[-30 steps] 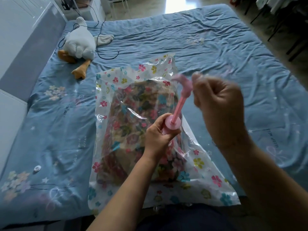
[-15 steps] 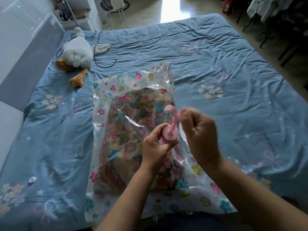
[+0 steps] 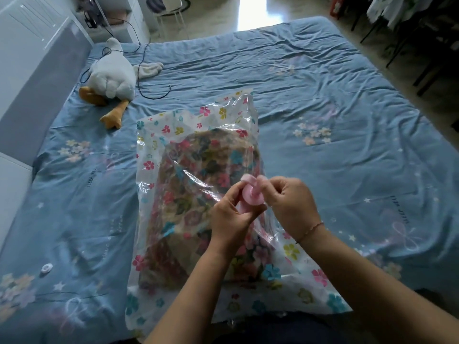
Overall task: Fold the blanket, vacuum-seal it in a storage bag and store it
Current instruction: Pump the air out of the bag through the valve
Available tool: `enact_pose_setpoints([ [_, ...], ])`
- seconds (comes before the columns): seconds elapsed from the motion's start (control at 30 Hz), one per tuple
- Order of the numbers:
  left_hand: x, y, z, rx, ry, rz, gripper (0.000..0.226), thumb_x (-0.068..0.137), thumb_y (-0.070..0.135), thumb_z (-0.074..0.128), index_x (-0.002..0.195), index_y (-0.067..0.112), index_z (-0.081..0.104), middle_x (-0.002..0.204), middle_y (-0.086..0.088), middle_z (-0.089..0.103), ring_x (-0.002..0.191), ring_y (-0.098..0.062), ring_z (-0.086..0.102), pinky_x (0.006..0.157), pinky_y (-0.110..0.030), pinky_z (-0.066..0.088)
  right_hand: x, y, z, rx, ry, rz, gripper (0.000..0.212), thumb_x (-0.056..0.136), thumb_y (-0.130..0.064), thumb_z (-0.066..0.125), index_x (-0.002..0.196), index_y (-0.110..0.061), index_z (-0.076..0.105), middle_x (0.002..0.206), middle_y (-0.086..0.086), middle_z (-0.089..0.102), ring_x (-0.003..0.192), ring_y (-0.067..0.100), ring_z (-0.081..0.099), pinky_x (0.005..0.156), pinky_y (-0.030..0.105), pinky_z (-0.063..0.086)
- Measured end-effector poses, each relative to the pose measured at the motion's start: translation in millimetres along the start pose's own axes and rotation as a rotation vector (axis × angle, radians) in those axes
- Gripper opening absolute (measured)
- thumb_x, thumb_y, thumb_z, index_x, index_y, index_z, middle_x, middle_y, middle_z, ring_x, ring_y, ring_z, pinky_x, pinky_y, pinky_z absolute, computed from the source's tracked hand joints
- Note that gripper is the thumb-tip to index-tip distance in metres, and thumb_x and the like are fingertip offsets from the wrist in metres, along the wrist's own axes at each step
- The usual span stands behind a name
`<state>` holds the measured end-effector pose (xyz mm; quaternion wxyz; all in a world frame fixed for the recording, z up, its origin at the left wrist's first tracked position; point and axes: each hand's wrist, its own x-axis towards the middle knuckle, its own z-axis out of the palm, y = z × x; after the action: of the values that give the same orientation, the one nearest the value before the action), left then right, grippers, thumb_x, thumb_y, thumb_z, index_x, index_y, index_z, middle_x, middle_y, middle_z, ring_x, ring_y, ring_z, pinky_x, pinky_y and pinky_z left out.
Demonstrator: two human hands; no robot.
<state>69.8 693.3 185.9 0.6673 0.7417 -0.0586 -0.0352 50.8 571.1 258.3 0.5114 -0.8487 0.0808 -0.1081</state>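
Hands point(image 3: 232, 217) point(image 3: 290, 204) largely hide the blurred pink pump point(image 3: 250, 197), apparently pushed down.

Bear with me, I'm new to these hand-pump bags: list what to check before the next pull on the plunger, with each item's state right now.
1. The left hand grips the pump: ok.
2. The right hand pinches the plunger handle: ok.
3. Handle down close to the pump's cap, ready for a pull: ok.
4. Pump seated on the valve of the storage bag: cannot tell, the left hand hides it.
5. The blanket wholly inside the bag: ok.
6. Bag drawn tight on the blanket: not ok, the film lies loose and creased.
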Motion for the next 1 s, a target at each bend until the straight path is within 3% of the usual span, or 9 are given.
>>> enact_pose_setpoints([
  [0.07, 3, 1, -2, -0.012, -0.001, 0.002, 0.058, 0.065, 0.031, 0.085, 0.119, 0.026, 0.064, 0.113, 0.001, 0.072, 0.107, -0.015, 0.068, 0.098, -0.040, 0.053, 9, -29, -16, 0.139, 0.130, -0.140, 0.053, 0.094, -0.038, 0.053, 0.056, -0.002, 0.058, 0.043, 0.002, 0.036, 0.043, 0.006, 0.032, 0.047, 0.027, 0.028],
  [0.17, 4, -2, -4, -0.011, -0.011, -0.013, 0.055, 0.066, 0.022, 0.085, 0.117, 0.025, 0.065, 0.112, -0.001, 0.072, 0.106, -0.018, 0.068, 0.098, -0.042, 0.053, 10, -55, -27, 0.369, 0.222, -0.340, 0.052, 0.096, -0.034, 0.046, 0.055, -0.002, 0.050, 0.047, 0.009, 0.030, 0.044, 0.010, 0.028, 0.047, 0.028, 0.023],
  [0.27, 2, -4, -2, -0.020, -0.006, -0.023, 0.058, 0.067, 0.019, 0.087, 0.120, 0.014, 0.065, 0.113, -0.002, 0.072, 0.106, -0.019, 0.068, 0.098, -0.042, 0.053, 4, -12, -3, 0.175, 0.062, -0.140, 0.050, 0.098, -0.037, 0.045, 0.059, -0.010, 0.059, 0.045, -0.006, 0.040, 0.043, 0.005, 0.036, 0.049, 0.024, 0.028],
  [0.37, -1, -3, 0, -0.012, -0.020, -0.024, 0.056, 0.069, 0.016, 0.087, 0.120, 0.011, 0.065, 0.113, -0.003, 0.072, 0.107, -0.018, 0.068, 0.097, -0.040, 0.053, 2, 10, 1, -0.047, -0.072, 0.053, 0.053, 0.099, -0.034, 0.052, 0.047, -0.023, 0.049, 0.041, -0.008, 0.045, 0.043, 0.006, 0.042, 0.052, 0.026, 0.029],
  [0.53, 2, -5, -4, -0.014, -0.002, -0.041, 0.057, 0.069, 0.008, 0.085, 0.121, 0.012, 0.063, 0.115, -0.007, 0.071, 0.108, -0.020, 0.067, 0.100, -0.038, 0.051, 6, -56, -24, 0.378, 0.232, -0.303, 0.050, 0.095, -0.035, 0.051, 0.049, -0.015, 0.049, 0.045, 0.002, 0.044, 0.042, 0.008, 0.032, 0.047, 0.025, 0.026],
  [0.63, -2, -2, 0, 0.011, 0.006, -0.031, 0.058, 0.069, 0.009, 0.086, 0.122, 0.010, 0.064, 0.113, -0.006, 0.072, 0.106, -0.019, 0.068, 0.098, -0.041, 0.053, -2, -19, -5, 0.179, 0.138, -0.159, 0.055, 0.094, -0.045, 0.049, 0.064, -0.001, 0.062, 0.052, 0.007, 0.055, 0.047, 0.018, 0.047, 0.049, 0.030, 0.038],
  [0.73, -6, 1, 2, 0.004, -0.001, -0.027, 0.057, 0.069, 0.015, 0.087, 0.121, 0.012, 0.065, 0.113, -0.003, 0.073, 0.106, -0.018, 0.069, 0.096, -0.042, 0.054, -5, 6, 0, -0.024, -0.034, 0.027, 0.046, 0.096, -0.039, 0.055, 0.060, -0.012, 0.065, 0.049, -0.005, 0.052, 0.048, 0.010, 0.046, 0.055, 0.028, 0.038],
  [0.9, -6, 1, -5, 0.024, 0.010, -0.006, 0.055, 0.071, 0.006, 0.085, 0.121, 0.011, 0.064, 0.114, -0.004, 0.072, 0.108, -0.018, 0.067, 0.099, -0.041, 0.052, -6, -52, -25, 0.324, 0.235, -0.365, 0.047, 0.097, -0.027, 0.052, 0.054, -0.007, 0.054, 0.042, -0.010, 0.041, 0.042, 0.000, 0.038, 0.049, 0.015, 0.030],
  [1.0, -11, 3, -2, 0.024, 0.039, 0.003, 0.054, 0.071, 0.009, 0.085, 0.120, 0.012, 0.064, 0.113, -0.003, 0.072, 0.106, -0.016, 0.068, 0.097, -0.038, 0.053, -9, -21, -3, 0.187, 0.131, -0.209, 0.062, 0.091, -0.051, 0.047, 0.064, 0.003, 0.060, 0.056, 0.009, 0.061, 0.053, 0.018, 0.057, 0.052, 0.032, 0.046],
])
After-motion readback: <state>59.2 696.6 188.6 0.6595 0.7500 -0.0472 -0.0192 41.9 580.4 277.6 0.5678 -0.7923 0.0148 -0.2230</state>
